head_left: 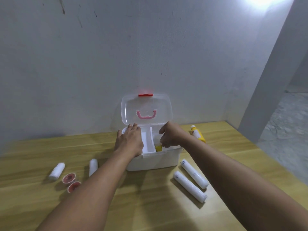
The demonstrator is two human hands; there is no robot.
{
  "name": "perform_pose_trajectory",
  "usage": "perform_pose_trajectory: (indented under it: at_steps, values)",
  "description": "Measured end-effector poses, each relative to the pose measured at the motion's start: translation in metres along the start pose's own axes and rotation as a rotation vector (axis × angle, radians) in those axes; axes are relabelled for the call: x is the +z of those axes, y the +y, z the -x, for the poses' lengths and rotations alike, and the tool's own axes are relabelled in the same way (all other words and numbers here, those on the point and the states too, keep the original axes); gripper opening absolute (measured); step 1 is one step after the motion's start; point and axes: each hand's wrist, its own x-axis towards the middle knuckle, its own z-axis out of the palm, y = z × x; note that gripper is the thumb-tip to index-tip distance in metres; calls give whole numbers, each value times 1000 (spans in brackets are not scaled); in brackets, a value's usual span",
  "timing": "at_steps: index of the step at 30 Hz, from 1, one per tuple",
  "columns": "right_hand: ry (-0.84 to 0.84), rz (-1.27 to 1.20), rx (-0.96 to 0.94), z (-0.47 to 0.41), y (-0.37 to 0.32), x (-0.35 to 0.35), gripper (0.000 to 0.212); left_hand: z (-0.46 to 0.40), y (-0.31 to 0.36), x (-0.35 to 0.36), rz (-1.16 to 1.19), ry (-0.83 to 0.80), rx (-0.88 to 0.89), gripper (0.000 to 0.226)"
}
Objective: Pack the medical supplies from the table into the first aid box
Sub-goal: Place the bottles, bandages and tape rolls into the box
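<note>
The white first aid box (155, 161) stands on the table with its clear lid (146, 108) raised against the wall. My left hand (130, 140) lies flat on the box's left rim, fingers spread. Over the right compartment, my right hand (170, 135) is closed on a yellow bottle (158, 148), which is partly down inside the box. A second yellow bottle (197, 134) lies on the table right of the box. Two long white rolls (194, 173) (189, 186) lie front right. Two shorter white rolls (57, 170) (93, 166) lie at the left.
Two small red round tape rolls (69, 178) (74, 186) sit between the left white rolls, under my left forearm's edge. The wooden table (150, 205) meets a grey wall right behind the box. The table's right edge drops to a concrete floor (286, 130).
</note>
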Motion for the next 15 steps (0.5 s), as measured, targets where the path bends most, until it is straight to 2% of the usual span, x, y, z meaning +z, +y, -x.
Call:
perform_pose_trajectory:
  at_steps: [3, 8, 10, 12, 13, 15]
  values:
    - [-28, -113, 21, -4, 1, 0, 29, -2, -1, 1, -3, -21, -3, 58]
    - [-81, -261, 45, 1, 4, -9, 50, -3, -2, 1, 4, -56, 0, 54]
    - [-26, -321, 32, 7, 7, -23, 43, -4, -3, 1, -13, -78, 0, 54]
    - [30, -362, 21, 14, 13, -39, 27, -6, -2, 1, -33, -91, -2, 55]
    - [57, -360, 30, 18, 19, -46, 18, -6, -2, 1, -37, -94, -5, 56]
    - [98, -302, 86, 27, 32, -57, 14, -5, -1, 1, -36, -88, -13, 56]
